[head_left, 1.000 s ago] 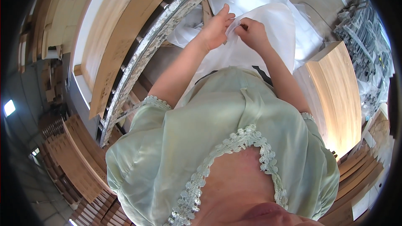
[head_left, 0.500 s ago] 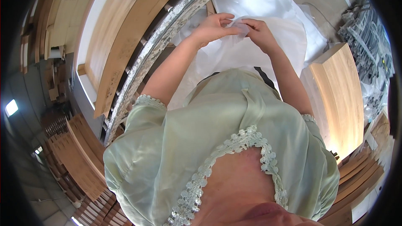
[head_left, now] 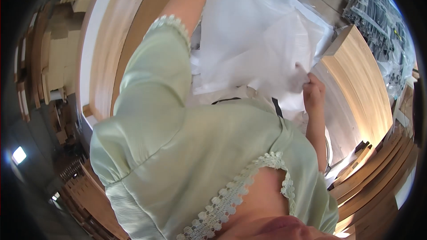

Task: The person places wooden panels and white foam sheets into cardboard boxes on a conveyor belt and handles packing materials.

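While the view is filled below by a pale green blouse (head_left: 191, 160) with a lace-trimmed neckline, the action is found at the top right. A large white translucent sheet (head_left: 253, 35), thin like plastic film or tissue, is seen spread and rumpled across the upper middle of the picture, in front of the person's chest. Its lower right corner is gripped by the right hand (head_left: 312, 91): the fingers are closed into a fist around a bunched edge of the sheet, with the forearm running down toward the lower right. The left arm (head_left: 191, 0) is stretched upward along the left side of the sheet, its short lace-edged sleeve visible, but the left hand itself is cut off by the top edge of the picture, so nothing can be said of how it is held.

Just right of the gripped corner, a long light wooden board (head_left: 360, 89) is seen lying at a slant, its near end close beside the right hand. More wooden boards (head_left: 378, 164) are stacked at the lower right. At the left, a broad curved wooden panel (head_left: 111, 62) with a white edge is shown, well apart from the sheet's gripped corner. A heap of grey metal parts (head_left: 378, 13) is glimpsed at the far upper right.
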Demonstrator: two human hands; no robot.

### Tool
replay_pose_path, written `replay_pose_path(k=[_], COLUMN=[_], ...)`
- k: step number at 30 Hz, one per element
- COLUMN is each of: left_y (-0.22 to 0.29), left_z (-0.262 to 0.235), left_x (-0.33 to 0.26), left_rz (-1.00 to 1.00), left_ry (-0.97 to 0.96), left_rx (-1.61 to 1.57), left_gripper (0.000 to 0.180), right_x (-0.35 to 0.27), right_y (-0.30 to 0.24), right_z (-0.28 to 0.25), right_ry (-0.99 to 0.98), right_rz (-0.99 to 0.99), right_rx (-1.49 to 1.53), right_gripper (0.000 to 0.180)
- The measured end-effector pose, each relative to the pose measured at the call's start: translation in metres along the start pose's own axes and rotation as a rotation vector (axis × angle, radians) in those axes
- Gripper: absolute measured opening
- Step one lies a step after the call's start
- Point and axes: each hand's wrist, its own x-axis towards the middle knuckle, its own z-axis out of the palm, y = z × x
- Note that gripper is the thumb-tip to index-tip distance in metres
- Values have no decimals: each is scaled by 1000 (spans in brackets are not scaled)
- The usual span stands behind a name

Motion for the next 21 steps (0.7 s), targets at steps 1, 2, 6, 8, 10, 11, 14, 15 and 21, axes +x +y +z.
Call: replay_pose_path(k=[1,2,6,8,10,11,14,15,21], left_y=[29,34,62,114,109,129,123,111,18], left_z=[16,23,37,36,18,-5,-71,-72,-6], left_x=[21,40,87,59,40,7,-124,-164,-366], left_rz=[42,197,419,277,365,458,484,423,47], left_ry=[116,154,359,38,23,-9,111,-131,-918], left_rx=[-33,-108,-255,-478,-574,-603,-865,-829,-408], left_gripper=[25,26,58,65,59,56,39,48,117], right_x=[-10,-22,-102,-134,-105,-98,-42,-20,128], right_y=[0,8,102,105,29,33,-39,-46,-176], right_z=[-10,-14,-60,-63,-36,-46,-56,-76,-68], right_ry=[76,82,-254,-365,-383,-334,33,-121,-207], right_rz=[92,131,453,590,688,598,392,57,-212], right_rx=[-221,-333,-860,-1019,-954,-747,-440,306,756], right_gripper=[16,17,22,21,20,17,24,34,30])
